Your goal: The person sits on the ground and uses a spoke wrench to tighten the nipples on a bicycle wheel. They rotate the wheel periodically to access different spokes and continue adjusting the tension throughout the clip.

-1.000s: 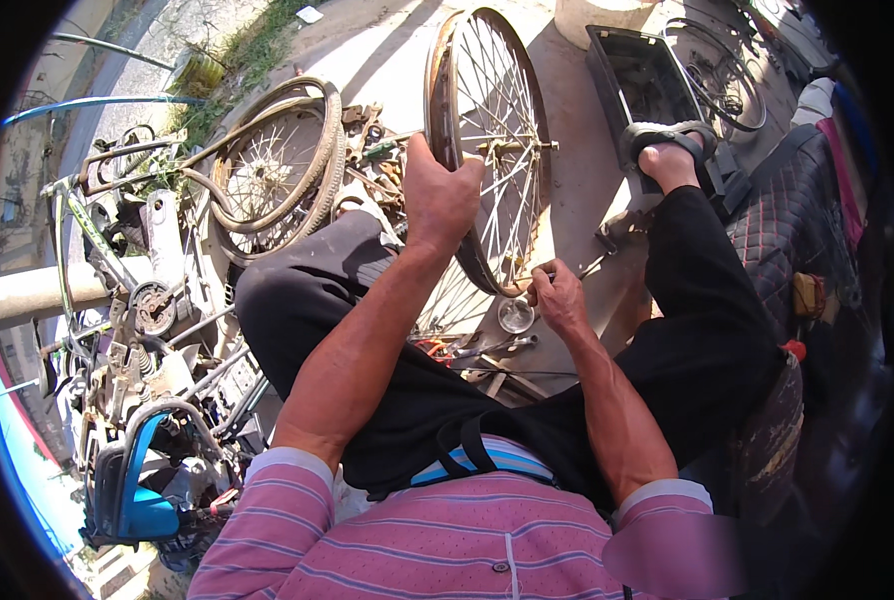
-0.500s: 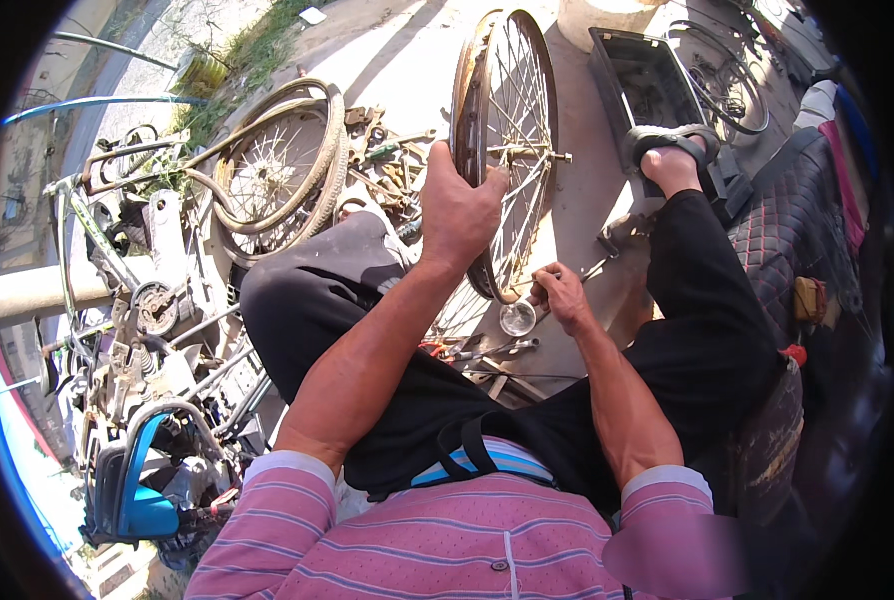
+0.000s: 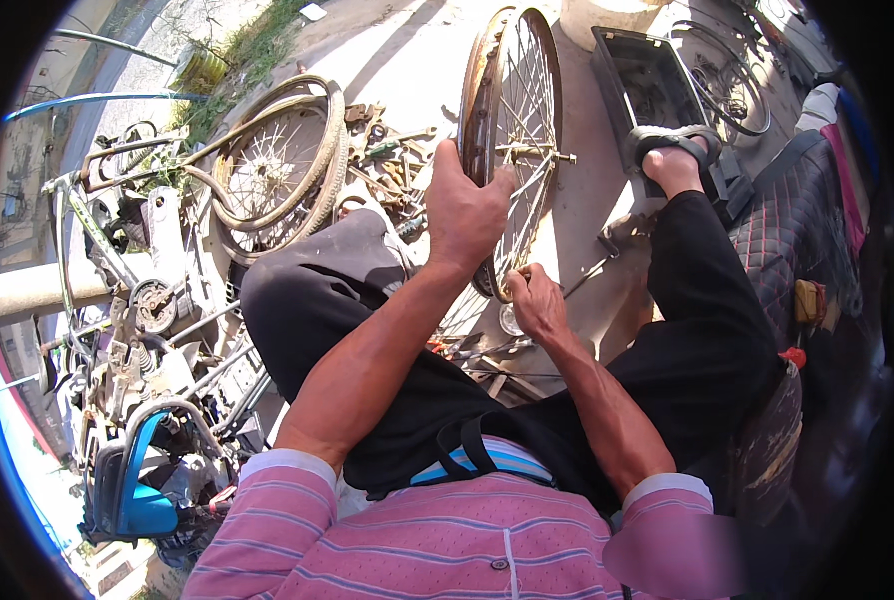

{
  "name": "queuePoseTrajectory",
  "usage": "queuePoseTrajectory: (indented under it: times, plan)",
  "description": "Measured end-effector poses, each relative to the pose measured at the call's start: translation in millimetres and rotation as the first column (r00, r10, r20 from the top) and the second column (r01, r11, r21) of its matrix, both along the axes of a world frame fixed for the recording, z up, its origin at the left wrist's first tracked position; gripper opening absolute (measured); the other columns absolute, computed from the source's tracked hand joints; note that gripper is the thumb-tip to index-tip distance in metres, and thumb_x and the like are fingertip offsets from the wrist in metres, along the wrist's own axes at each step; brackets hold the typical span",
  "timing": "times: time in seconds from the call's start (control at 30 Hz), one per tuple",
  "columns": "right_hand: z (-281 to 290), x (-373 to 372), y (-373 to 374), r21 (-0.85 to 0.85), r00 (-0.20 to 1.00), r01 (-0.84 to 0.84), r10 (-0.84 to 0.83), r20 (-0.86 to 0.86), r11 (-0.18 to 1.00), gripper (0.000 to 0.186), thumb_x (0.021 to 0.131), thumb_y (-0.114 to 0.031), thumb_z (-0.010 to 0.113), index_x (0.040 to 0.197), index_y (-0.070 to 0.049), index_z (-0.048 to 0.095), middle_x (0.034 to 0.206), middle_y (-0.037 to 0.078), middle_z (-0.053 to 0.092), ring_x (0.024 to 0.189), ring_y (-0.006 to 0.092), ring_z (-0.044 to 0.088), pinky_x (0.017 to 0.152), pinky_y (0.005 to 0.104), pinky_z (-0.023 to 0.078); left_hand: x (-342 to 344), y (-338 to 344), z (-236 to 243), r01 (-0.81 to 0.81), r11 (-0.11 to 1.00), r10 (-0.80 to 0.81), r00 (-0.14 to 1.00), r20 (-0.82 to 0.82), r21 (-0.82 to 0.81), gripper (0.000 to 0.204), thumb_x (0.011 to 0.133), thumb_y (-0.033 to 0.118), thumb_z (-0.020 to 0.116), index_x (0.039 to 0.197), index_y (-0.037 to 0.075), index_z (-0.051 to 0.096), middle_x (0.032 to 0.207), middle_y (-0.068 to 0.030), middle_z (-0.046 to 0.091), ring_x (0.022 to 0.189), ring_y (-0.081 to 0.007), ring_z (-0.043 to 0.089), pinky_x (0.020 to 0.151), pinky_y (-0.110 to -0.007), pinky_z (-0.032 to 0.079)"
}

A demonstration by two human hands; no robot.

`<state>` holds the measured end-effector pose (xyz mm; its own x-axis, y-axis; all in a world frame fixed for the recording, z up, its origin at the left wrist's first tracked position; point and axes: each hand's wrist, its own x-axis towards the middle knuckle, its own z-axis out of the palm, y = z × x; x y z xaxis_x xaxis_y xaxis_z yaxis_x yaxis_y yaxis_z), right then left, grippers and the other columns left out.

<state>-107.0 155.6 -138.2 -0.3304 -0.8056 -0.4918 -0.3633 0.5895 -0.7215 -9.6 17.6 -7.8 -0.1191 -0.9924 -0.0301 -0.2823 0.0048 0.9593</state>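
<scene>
Wheel: a spoked wheel [image 3: 532,154] stood near upright in the middle of the scene, beyond the lap and between the spread legs; its rim [image 3: 475,100] was rusty brown, its axle end pointed right. Could not tell whether its low edge met the ground [image 3: 589,200].
Left grip: the left grip [image 3: 467,215] pinched the rim on its near left side, thumb up along the left face, the other fingers mostly hidden behind.
Right grip: the right grip [image 3: 538,303] had its fingers bunched at the low near edge of the rim, fingertips at the metal; could not tell whether anything was pinched between them.
Dish: a small, round, pale dish [image 3: 509,320] showed just beside the right grip, partly covered by it.
Spare wheel: a second wheel [image 3: 267,172] lay to the far left, tyre loops around and over it.
Tools: a jumble of metal tools and parts [image 3: 392,172] was spread between the two wheels.
Scrap: bicycle frames [image 3: 92,235] and other parts were heaped on the left, a blue and dark seat-like piece [image 3: 150,507] at their near end.
Crate: a black open crate [image 3: 601,95] sat far right, a sandalled foot [image 3: 675,160] at its near end.
Cover: a dark quilted cover [image 3: 782,220] hung along the right, a yellow-brown block [image 3: 810,301] near it.
</scene>
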Motion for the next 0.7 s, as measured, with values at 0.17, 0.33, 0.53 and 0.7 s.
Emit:
queuePoseTrajectory:
  times: [0.17, 0.33, 0.53, 0.7]
  plan:
    - [0.0, 1.1, 17.7, -0.118, 0.994, -0.106, 0.103, -0.026, 0.987, 0.049, 0.101, -0.042, 0.052, 0.109, 0.005, 0.066, 0.108, 0.028, 0.07, 0.104, 0.0447, 0.067, 0.092, 0.0495, 0.051, -5.8, 0.6, 0.8, 0.053, 0.998, -0.052, 0.998, 0.016, -0.025, 0.035, 0.085, 0.019, 0.075, 0.099, 0.0, 0.049, 0.081, -0.0146, 0.066, 0.07, -0.0253, 0.065, 0.07, -0.041, 0.052]
    - [-10.3, 1.9, 23.5, -0.161, 0.999, 0.022, -0.017, 0.03, 0.987, 0.041, 0.103, -0.036, 0.05, 0.104, 0.002, 0.066, 0.097, 0.03, 0.069, 0.096, 0.0474, 0.066, 0.085, 0.0525, 0.05, -6.9, 3.7, 2.0, 0.093, 0.996, -0.093, 0.995, 0.029, -0.003, 0.04, 0.085, 0.023, 0.079, 0.097, 0.001, 0.048, 0.082, -0.0163, 0.066, 0.074, -0.0257, 0.066, 0.072, -0.04, 0.053]
    - [-3.9, -4.5, 19.7, -0.212, 0.994, 0.076, -0.091, -0.061, 0.974, 0.039, 0.103, -0.034, 0.05, 0.095, 0.002, 0.063, 0.091, 0.029, 0.068, 0.088, 0.0486, 0.066, 0.079, 0.0534, 0.05, 2.0, -16.9, 5.0, 0.263, 0.964, -0.249, 0.945, -0.213, 0.044, 0.043, 0.09, 0.019, 0.083, 0.117, -0.002, 0.056, 0.098, -0.0089, 0.07, 0.083, -0.0119, 0.068, 0.075, -0.026, 0.057]
    - [17.8, 8.8, 23.6, -0.262, 1.0, -0.02, 0.022, 0.005, 0.965, 0.041, 0.104, -0.036, 0.049, 0.098, 0.002, 0.062, 0.088, 0.028, 0.068, 0.086, 0.0464, 0.067, 0.08, 0.0514, 0.05, 9.1, -28.4, 21.8, 0.306, 0.948, -0.26, 0.902, -0.344, 0.085, 0.054, 0.09, 0.018, 0.081, 0.13, -0.006, 0.052, 0.102, -0.0094, 0.067, 0.078, -0.0133, 0.066, 0.073, -0.027, 0.057]
